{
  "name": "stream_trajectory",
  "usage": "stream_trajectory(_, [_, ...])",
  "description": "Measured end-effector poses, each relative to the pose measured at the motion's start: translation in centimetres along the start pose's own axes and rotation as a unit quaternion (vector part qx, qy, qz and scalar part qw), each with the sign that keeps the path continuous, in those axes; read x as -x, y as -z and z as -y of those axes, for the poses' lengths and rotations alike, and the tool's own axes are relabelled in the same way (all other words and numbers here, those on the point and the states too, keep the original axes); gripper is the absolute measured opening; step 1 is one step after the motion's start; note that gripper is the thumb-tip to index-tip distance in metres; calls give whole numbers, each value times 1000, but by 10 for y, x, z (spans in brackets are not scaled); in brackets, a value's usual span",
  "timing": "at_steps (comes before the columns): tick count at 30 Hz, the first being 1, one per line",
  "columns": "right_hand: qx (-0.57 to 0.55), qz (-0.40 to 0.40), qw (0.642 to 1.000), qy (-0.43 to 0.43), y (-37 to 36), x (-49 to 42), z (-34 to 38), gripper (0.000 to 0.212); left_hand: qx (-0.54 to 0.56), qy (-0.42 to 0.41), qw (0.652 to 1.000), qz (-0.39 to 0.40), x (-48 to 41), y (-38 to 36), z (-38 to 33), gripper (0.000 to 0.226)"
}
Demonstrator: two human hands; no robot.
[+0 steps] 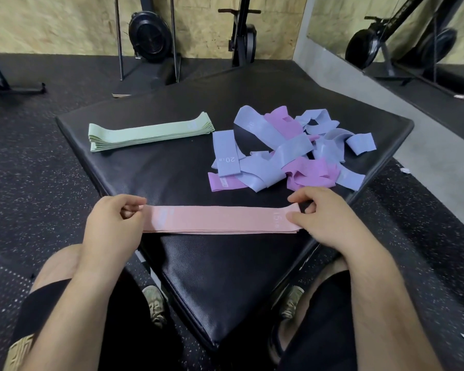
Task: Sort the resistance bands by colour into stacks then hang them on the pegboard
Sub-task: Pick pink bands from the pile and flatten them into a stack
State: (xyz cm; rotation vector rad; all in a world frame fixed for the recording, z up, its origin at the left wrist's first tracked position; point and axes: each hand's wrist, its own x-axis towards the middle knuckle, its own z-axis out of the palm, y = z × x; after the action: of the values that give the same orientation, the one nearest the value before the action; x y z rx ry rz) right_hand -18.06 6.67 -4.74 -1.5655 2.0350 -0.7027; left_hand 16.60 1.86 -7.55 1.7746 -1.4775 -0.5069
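Observation:
A flat stack of salmon-pink bands [217, 220] lies across the near part of the black padded mat [193, 263]. My left hand [113, 226] pinches the stack's left end, and my right hand [324, 218] pinches its right end, thumb on top by the "15 lb" print. A neat stack of pale green bands [150, 132] lies at the mat's far left. A loose tangled heap of blue-lilac bands [268, 159] and pink-purple bands [308, 172] sits at the far right. No pegboard is in view.
The mat sits on speckled black rubber flooring [38, 183]. Black exercise machines [148, 36] stand along the plywood wall behind, and a mirror [402, 36] is at the right. My knees and shoes [156, 306] are just below the mat's near corner.

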Motion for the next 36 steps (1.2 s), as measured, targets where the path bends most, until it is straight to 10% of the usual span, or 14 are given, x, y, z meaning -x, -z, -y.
stream_trajectory(18, [-21, 32, 997, -60, -8, 0, 3, 33, -42, -28, 999, 17, 4, -1, 2, 15])
stream_trajectory(23, [18, -87, 991, 98, -16, 4, 21, 23, -118, -95, 988, -36, 15, -8, -9, 24])
stream_trajectory(28, [137, 35, 973, 181, -52, 7, 56, 34, -122, -275, 945, 132, 26, -41, -34, 45])
stream_trajectory(36, [217, 113, 959, 141, -55, 1, 65, 48, -174, -281, 918, 221, 16, -54, -42, 43])
